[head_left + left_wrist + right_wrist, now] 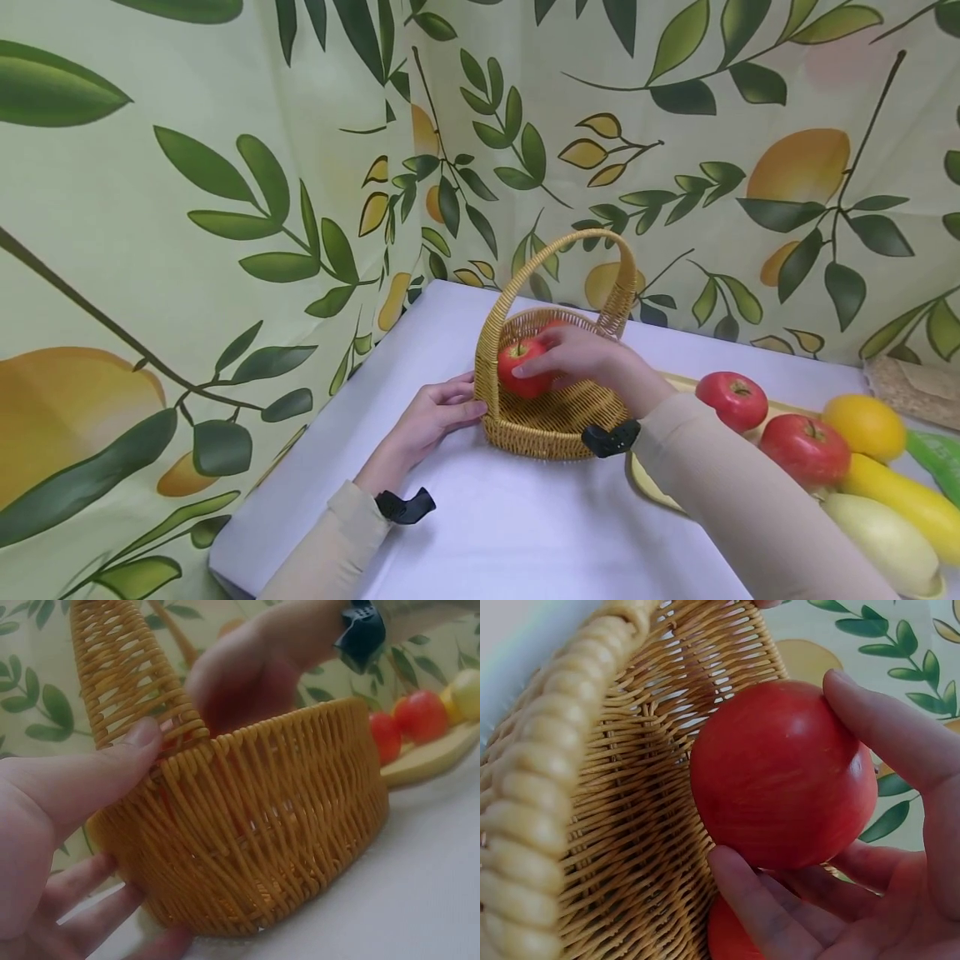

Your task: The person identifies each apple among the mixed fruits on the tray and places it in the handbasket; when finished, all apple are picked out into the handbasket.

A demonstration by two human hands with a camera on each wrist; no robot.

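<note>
A wicker basket point(536, 442) with a tall arched handle stands on the white table. My left hand point(435, 417) holds its left side; in the left wrist view the thumb point(139, 739) lies at the foot of the handle and the other fingers are against the outer wall. Inside the basket, my right hand point(581, 354) grips a red apple point(517, 367) near the left wall. The right wrist view shows thumb and fingers around this apple point(784, 776). A second red apple point(731, 934) sits below it, partly hidden by the fingers.
Right of the basket, a pale yellow tray point(648, 483) is partly covered by my right forearm. Around it are two red apples point(806, 450), an orange point(865, 427), a long yellow fruit point(903, 504) and a pale oval one point(881, 533). Leaf-patterned cloth point(300, 100) hangs behind the table.
</note>
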